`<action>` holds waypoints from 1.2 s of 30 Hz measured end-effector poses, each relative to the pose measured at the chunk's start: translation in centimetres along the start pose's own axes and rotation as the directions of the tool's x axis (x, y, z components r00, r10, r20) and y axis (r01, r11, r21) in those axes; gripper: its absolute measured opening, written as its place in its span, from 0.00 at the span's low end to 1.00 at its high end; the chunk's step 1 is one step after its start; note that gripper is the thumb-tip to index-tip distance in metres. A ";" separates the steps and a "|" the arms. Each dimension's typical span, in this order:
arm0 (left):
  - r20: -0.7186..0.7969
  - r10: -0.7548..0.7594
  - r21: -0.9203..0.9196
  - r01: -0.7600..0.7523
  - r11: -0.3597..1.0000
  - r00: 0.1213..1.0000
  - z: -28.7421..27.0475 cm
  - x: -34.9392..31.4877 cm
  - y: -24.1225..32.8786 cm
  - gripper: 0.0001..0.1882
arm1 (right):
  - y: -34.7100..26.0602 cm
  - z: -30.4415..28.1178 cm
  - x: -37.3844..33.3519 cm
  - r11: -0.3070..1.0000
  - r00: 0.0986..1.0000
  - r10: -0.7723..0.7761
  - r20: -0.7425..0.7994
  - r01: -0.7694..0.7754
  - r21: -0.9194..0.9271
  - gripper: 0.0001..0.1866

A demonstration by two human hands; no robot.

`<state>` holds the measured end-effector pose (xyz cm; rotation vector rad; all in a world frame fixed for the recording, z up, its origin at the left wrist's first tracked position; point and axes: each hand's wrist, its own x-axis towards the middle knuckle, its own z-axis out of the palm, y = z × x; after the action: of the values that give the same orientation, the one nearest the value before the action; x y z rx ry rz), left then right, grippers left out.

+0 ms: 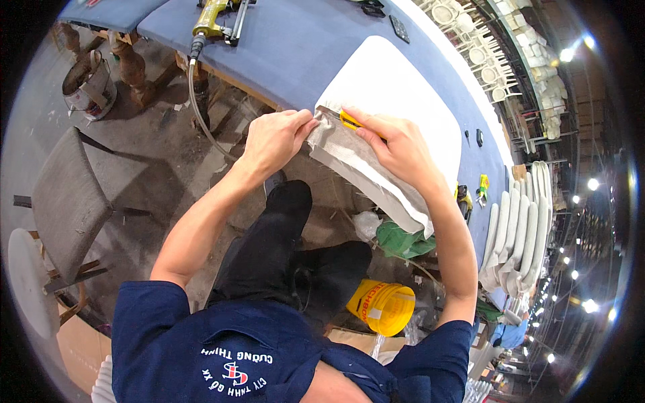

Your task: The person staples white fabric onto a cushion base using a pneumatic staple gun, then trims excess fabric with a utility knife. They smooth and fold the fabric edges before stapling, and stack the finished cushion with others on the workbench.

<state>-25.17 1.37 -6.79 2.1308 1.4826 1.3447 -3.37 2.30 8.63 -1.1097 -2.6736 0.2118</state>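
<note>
A white padded panel [383,74] with rounded corners lies on the blue-covered table [282,54], its near edge toward me. Loose beige fabric [356,148] hangs off that edge in a strip. My left hand [274,138] pinches the fabric at the panel's left corner. Close beside it, my right hand [400,144] grips a yellow utility knife [349,119], with the tip end toward the pinched corner. Whether the blade touches the cloth I cannot tell.
A yellow-green air stapler [213,20] with a hose [201,111] lies at the table's far left. A grey upholstered chair [70,188] stands at left. Below the table are a yellow bucket [393,310] and a green bag [403,240]. Padded pieces [514,232] stack at right.
</note>
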 end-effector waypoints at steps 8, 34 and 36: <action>0.041 0.037 0.028 -0.038 0.999 0.998 -0.9 0.6 -0.7 0.12 | -0.1 0.9 0.5 0.998 1.000 -0.027 -0.013 0.026 -0.060 0.18; -0.022 -0.016 -0.049 0.015 0.999 1.000 -0.9 -1.5 1.2 0.15 | 1.9 2.4 -5.2 0.952 0.999 -0.004 -0.052 -0.012 -0.305 0.27; -0.037 0.016 -0.041 -0.018 0.999 0.999 -0.3 -2.1 1.9 0.14 | 1.4 2.2 -5.9 0.960 0.998 0.037 -0.049 -0.049 -0.275 0.28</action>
<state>-24.36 -1.37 -6.63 2.1092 1.4406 1.4147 1.04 -0.98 5.25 -1.2352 -2.6994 -0.1835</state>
